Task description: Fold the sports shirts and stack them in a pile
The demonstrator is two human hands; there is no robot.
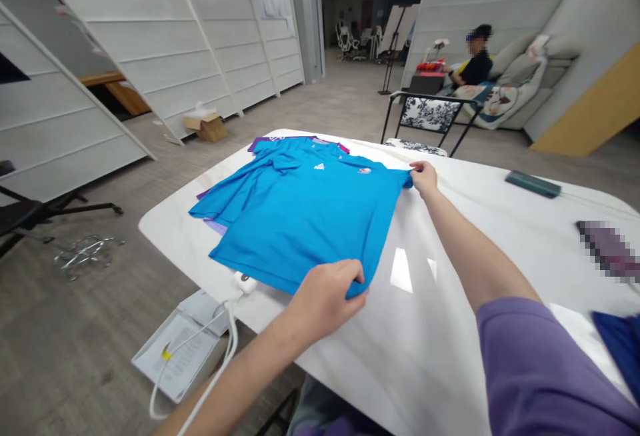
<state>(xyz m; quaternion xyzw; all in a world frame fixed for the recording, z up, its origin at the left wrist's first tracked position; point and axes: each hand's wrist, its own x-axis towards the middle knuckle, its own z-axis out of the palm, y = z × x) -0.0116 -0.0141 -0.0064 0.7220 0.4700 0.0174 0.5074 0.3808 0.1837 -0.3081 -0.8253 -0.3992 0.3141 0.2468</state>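
Observation:
A bright blue T-shirt (310, 216) with small white logos on its chest lies spread over the white table (430, 329). My left hand (333, 296) pinches its near hem corner at the table's front side. Farther off, my right hand (424, 177) grips the shirt's sleeve or shoulder end on the right. The cloth between the two hands runs in a fairly straight edge. Beneath the blue cloth, purple fabric (257, 144) shows at the far and left sides, so other garments appear to lie under it.
A dark green case (533, 183) and dark blue cloth (620, 346) lie on the table's right. A white power strip (244, 281) with cables sits at the near edge. Beyond the table stand a patterned chair (431, 115) and a seated person (475, 66); a cardboard box (207, 126) is on the floor.

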